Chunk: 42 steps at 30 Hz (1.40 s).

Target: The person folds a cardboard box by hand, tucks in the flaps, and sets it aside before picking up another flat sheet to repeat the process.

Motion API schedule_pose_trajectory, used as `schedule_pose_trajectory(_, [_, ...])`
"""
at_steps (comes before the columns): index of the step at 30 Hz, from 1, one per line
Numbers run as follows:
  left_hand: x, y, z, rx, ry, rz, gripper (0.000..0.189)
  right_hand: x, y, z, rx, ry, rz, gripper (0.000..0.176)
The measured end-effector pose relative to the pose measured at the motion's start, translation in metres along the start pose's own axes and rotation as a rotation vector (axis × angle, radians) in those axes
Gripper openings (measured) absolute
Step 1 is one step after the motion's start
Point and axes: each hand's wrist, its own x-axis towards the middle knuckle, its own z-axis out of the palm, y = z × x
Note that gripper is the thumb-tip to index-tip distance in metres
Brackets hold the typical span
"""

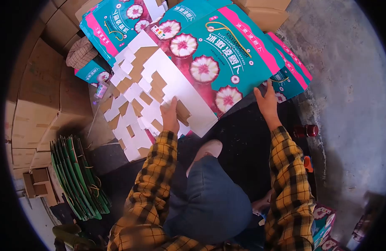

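A large flat printed carton, teal and pink with radish slices and a gold cord handle, lies in front of me. Its white inner flap faces up along the left side. My left hand rests on the white cardboard at its near edge, its fingers partly spread. At the carton's right near corner is my right hand, fingers apart, the fingertips at the edge. White and brown cut-out flaps lie layered to the left. More teal printed cardboard shows beneath the carton on the right.
Brown boxes are stacked at the left. Folded green cartons stand below them. A red jar sits on the right, near an orange item. A checked cloth-like thing is at upper left. Printed boxes lie at lower right.
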Motion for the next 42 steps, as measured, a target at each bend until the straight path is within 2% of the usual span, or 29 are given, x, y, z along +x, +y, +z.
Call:
schedule_pose_trajectory(1, [-0.001, 0.002, 0.0, -0.005, -0.013, -0.005, 0.052, -0.001, -0.005, -0.001, 0.0, 0.001, 0.002, 0.068])
schedule_pose_trajectory(3, [-0.006, 0.005, 0.003, -0.01, -0.025, -0.008, 0.051, -0.005, -0.017, 0.002, 0.732, -0.248, 0.668, 0.07])
schedule_pose_trajectory(5, [-0.012, 0.013, 0.005, 0.1, -0.071, -0.009, 0.068, -0.004, -0.024, 0.008, 0.729, -0.251, 0.696, 0.07])
schedule_pose_trajectory(14, [-0.006, 0.004, 0.0, 0.21, -0.092, 0.004, 0.072, -0.003, -0.048, -0.003, 0.663, -0.203, 0.749, 0.059])
schedule_pose_trajectory(17, [-0.006, 0.004, -0.003, 0.209, -0.112, -0.005, 0.07, -0.007, -0.054, -0.003, 0.786, -0.117, 0.782, 0.053])
schedule_pose_trajectory(19, [-0.02, 0.019, 0.002, 0.206, -0.105, -0.037, 0.068, -0.006, -0.058, -0.009, 1.096, -0.138, 0.934, 0.045])
schedule_pose_trajectory(20, [-0.028, 0.029, 0.007, 0.203, -0.107, -0.074, 0.065, -0.006, -0.062, -0.01, 1.1, -0.144, 0.933, 0.045])
schedule_pose_trajectory(22, [-0.028, 0.033, 0.009, 0.201, -0.093, -0.102, 0.065, -0.004, -0.067, -0.013, 1.19, -0.336, 0.926, 0.034])
schedule_pose_trajectory(24, [-0.027, 0.029, 0.007, 0.2, -0.092, -0.133, 0.064, -0.009, -0.065, -0.009, 1.205, -0.388, 0.918, 0.035])
schedule_pose_trajectory(26, [-0.016, 0.018, -0.003, 0.114, -0.206, -0.177, 0.055, -0.011, -0.059, -0.007, 1.21, -0.465, 0.912, 0.034])
schedule_pose_trajectory(31, [-0.039, 0.031, -0.005, 0.201, -0.078, -0.174, 0.053, -0.013, -0.066, -0.001, 1.238, -0.446, 1.012, 0.032])
schedule_pose_trajectory(36, [-0.06, 0.035, -0.001, 0.293, -0.16, -0.101, 0.047, -0.017, -0.063, -0.002, 1.254, -0.445, 1.039, 0.032])
schedule_pose_trajectory(38, [-0.057, 0.031, -0.005, 0.412, -0.103, -0.1, 0.047, -0.017, -0.06, 0.002, 1.245, -0.422, 1.008, 0.032])
schedule_pose_trajectory(40, [-0.062, 0.028, -0.002, 0.385, -0.115, -0.048, 0.046, -0.018, -0.071, -0.008, 1.114, -0.375, 0.859, 0.034])
schedule_pose_trajectory(42, [-0.079, 0.037, 0.009, 0.245, -0.112, -0.094, 0.046, -0.019, -0.077, -0.012, 1.117, -0.266, 0.613, 0.035])
